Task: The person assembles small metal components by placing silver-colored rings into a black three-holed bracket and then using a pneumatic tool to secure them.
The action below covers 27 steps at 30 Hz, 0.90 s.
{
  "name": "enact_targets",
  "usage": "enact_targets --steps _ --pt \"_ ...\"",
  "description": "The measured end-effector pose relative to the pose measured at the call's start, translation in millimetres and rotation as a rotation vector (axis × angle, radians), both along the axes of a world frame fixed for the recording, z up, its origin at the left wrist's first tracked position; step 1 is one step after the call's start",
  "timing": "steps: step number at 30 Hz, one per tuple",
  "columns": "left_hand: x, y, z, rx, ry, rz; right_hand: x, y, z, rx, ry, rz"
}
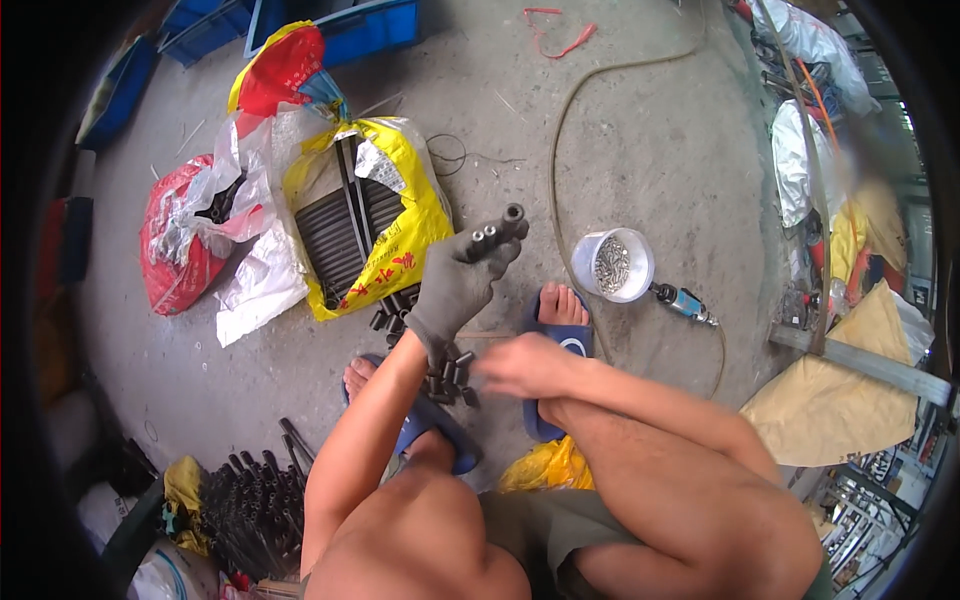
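Observation:
My left hand (452, 290), in a grey work glove, is closed around several short black metal tubes (514, 213). Their ends stick out above the fingers, and two of them show bright metal inside. Below and to the right, my bare right hand (530, 365) is beside a loose pile of short black tubes (455, 378) on the floor between my feet. Motion blurs its fingers, so whether they grip a tube is unclear. More such tubes lie under the left wrist, partly hidden by it.
A torn yellow bag (425, 215) holds black ribbed pieces. Beside it sits a red bag (180, 250). At right stand a white tub (649, 268) of small metal pins and a blue air tool (688, 303); a hose (556, 150) crosses the floor. Black rods (250, 500) are stacked lower left.

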State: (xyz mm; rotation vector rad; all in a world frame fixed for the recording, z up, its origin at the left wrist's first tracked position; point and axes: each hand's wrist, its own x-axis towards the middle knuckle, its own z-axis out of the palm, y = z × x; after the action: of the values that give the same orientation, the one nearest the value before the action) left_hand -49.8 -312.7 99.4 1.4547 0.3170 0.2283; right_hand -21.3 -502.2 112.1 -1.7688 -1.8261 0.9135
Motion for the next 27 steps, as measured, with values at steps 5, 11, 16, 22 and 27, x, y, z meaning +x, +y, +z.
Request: enact_targets --steps 5,11,16,22,27 --pt "-0.2 -4.2 -12.0 0.04 0.041 -0.021 -62.6 7.5 -72.3 0.103 -0.141 0.343" --pt "1.1 -3.9 2.3 -0.011 0.012 -0.054 -44.4 6.5 -73.0 -0.041 -0.18 0.293" --pt "-3.9 -0.1 -3.0 0.037 0.019 -0.004 13.4 -1.5 2.5 -0.161 0.518 -0.372" --pt "3.1 -4.7 -5.8 -0.114 0.121 0.035 59.3 -28.1 36.2 -0.204 0.923 -0.998" --pt "7.8 8.3 -15.4 -0.137 0.049 -0.003 63.2 -22.0 11.1 -0.168 0.775 -1.092"
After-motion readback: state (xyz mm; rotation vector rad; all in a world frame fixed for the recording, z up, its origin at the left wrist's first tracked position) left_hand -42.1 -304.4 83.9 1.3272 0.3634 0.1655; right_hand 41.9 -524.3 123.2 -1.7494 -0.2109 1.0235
